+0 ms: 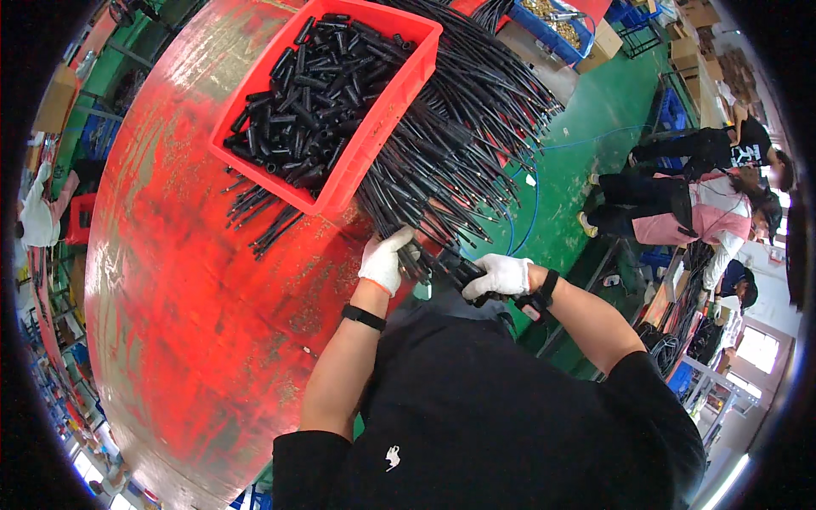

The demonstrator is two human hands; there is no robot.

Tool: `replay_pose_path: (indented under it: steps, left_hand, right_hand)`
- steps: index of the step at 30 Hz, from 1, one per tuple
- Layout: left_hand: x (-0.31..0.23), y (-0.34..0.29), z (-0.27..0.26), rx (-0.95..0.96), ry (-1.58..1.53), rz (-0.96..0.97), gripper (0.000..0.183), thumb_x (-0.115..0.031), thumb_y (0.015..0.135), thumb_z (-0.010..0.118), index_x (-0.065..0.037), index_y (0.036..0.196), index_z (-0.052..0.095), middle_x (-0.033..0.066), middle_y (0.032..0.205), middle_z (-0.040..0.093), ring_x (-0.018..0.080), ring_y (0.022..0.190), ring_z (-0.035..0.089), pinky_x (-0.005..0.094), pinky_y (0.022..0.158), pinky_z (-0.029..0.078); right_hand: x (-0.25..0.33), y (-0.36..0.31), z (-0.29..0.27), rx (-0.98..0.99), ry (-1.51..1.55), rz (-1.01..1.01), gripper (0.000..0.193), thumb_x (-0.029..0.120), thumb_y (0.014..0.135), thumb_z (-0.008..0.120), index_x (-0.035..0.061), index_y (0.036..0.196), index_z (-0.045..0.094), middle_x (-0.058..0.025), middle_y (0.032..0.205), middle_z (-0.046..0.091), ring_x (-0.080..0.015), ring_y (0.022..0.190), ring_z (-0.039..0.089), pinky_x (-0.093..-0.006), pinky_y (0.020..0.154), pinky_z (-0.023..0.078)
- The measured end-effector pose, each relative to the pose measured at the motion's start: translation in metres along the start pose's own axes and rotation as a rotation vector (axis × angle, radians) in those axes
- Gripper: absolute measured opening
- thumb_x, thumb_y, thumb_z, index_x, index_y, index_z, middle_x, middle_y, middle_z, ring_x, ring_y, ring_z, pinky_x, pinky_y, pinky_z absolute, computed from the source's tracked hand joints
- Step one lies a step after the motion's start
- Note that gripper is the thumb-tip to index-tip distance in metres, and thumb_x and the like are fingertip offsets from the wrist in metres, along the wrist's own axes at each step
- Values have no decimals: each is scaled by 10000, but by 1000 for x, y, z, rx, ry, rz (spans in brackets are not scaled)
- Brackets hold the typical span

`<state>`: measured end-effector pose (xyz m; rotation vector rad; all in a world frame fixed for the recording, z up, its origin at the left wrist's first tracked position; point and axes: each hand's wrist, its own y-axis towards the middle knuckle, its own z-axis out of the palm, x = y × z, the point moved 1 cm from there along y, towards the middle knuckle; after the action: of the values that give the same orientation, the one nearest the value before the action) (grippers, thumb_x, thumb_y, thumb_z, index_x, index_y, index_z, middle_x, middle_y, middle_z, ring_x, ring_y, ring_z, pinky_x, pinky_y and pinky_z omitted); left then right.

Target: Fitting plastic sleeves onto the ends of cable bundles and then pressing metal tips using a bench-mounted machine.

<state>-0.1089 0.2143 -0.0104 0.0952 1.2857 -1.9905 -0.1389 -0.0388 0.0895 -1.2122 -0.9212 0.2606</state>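
Note:
My gloved left hand is closed around the ends of a few black cables at the table's edge. Just to its right, my gloved right hand grips a black handheld power tool, whose front end points at the cables by my left fingers. Whether the tool touches a cable cannot be made out. Beyond my hands, a big bundle of black cables fans out over the table's edge. A red plastic bin full of short black ribbed sleeves rests on part of the bundle.
The worn red table spreads to my left. A blue crate of brass-coloured parts stands at the far right, beside a cardboard box. Blue hoses lie on the green floor. Several people are at the right.

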Motion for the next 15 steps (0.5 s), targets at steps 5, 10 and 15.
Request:
replay_pose_path:
  steps: [5, 10, 15]
  left_hand:
    - [-4, 2, -2, 13, 104, -35, 276, -167, 906, 841, -67, 1114, 687, 40, 872, 690, 188, 691, 660, 343, 635, 571]
    - [-8, -5, -23, -29, 34, -41, 263, -227, 961, 796, -53, 1127, 689, 49, 871, 693, 203, 692, 659, 376, 639, 567]
    - [-18, -17, -42, -5, -41, -32, 287, -276, 1042, 690, -29, 1187, 680, 81, 912, 710, 221, 745, 688, 384, 675, 601]
  right_hand:
    - [22, 29, -5, -77, -43, -66, 425, 370, 862, 818, 43, 1132, 778, -15, 877, 755, -111, 729, 662, -306, 645, 527]
    - [74, 72, -14, -120, -222, -52, 561, 401, 815, 793, 5, 1212, 769, -158, 1049, 785, -268, 968, 713, -406, 921, 549]
    - [105, 134, -26, -265, -134, -110, 572, 278, 877, 829, -36, 1333, 687, -155, 1126, 772, -217, 989, 739, -390, 876, 606]
